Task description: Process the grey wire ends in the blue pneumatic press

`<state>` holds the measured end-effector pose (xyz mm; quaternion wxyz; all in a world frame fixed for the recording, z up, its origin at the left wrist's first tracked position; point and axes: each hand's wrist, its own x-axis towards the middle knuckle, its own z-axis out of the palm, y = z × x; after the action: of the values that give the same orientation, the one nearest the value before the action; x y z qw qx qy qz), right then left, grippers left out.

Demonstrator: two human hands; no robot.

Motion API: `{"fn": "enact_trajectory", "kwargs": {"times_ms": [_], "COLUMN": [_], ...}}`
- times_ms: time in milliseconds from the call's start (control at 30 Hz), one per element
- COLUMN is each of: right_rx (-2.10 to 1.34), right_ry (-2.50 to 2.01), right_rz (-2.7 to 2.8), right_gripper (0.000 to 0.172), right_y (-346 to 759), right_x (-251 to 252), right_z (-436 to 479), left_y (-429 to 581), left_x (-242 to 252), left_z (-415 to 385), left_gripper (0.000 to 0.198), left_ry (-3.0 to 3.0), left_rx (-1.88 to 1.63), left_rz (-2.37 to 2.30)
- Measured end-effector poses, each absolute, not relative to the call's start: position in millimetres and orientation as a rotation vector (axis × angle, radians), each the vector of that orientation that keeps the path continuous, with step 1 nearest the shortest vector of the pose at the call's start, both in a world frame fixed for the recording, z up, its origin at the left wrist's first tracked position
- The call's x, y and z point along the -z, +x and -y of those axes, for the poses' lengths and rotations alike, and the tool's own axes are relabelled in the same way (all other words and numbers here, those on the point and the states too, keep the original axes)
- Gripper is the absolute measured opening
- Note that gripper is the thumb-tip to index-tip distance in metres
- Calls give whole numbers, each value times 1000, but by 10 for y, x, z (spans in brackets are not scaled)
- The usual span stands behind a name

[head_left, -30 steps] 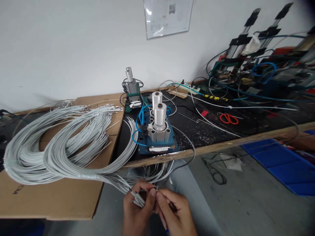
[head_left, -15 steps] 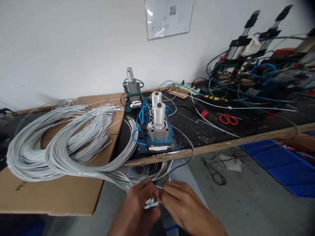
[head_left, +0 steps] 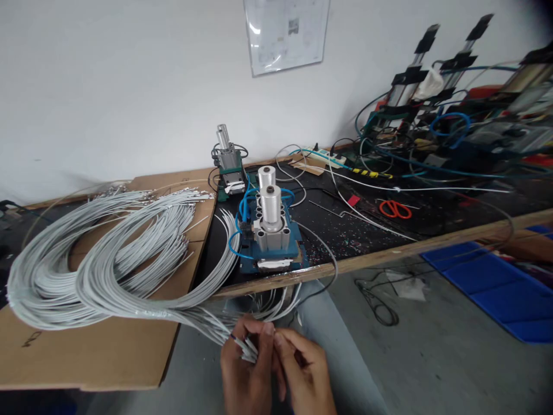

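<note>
My left hand [head_left: 244, 374] is closed around the ends of several thin grey wires [head_left: 244, 347] below the bench edge. These ends belong to a large looped bundle of grey wires [head_left: 108, 259] lying on a cardboard sheet [head_left: 108, 357]. My right hand [head_left: 302, 372] is pressed against the left hand, its fingertips pinching at the same wire ends. Just above my hands, a blue pneumatic press [head_left: 270, 230] with silver cylinders stands at the bench's front edge.
A second small press [head_left: 227, 164] stands behind the blue one. Orange scissors [head_left: 394, 208], a power strip [head_left: 326, 154] and loose cables lie on the black benchtop [head_left: 371, 230]. More pneumatic machines [head_left: 453, 98] crowd the right. A blue mat [head_left: 488, 282] covers the floor.
My hands rose and covered the wire ends half a second ago, then dropped back with the wire tips showing again. The view shifted slightly right, so the bench appears a little further left.
</note>
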<state>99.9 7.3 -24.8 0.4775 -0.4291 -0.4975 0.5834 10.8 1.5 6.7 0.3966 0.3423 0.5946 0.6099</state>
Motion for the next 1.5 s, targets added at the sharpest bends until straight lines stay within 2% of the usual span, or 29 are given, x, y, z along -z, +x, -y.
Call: {"fn": "enact_trajectory", "kwargs": {"times_ms": [133,267,567,1000,1367,1433,1500], "right_rx": [-1508,-1470,-1390,-1383,-1376,-1301,-1080], "right_ry": [-1046,-1055,-1050,-1078,-1038,-1008,-979], "right_rz": [1155,1196,1247,1261,1433,1574,1704], "right_gripper": [56,55,51,55,53,46,30], "right_y": [961,1017,1018,1033,1147,1255,1391], "right_x": [252,203,251,218,154,107,77], "right_z": [-63,-65,-41,-55,-149,-213,-287], "left_y": [186,94,96,54,-122,-131,-133], "left_x": [-52,-149,-48,-116,-349,-391,-397], "left_z": [-1,-31,-32,-40,-237,-267,-288], "left_gripper": [39,34,40,39,47,46,43], "left_ry": [748,770,760,819,929,977,994], "left_rx": [-1603,-1537,-1456,-1430,-1131,-1123,-1163], "left_rz": [-1453,-1312,-1312,-1270,-1302,-1348,-1407]}}
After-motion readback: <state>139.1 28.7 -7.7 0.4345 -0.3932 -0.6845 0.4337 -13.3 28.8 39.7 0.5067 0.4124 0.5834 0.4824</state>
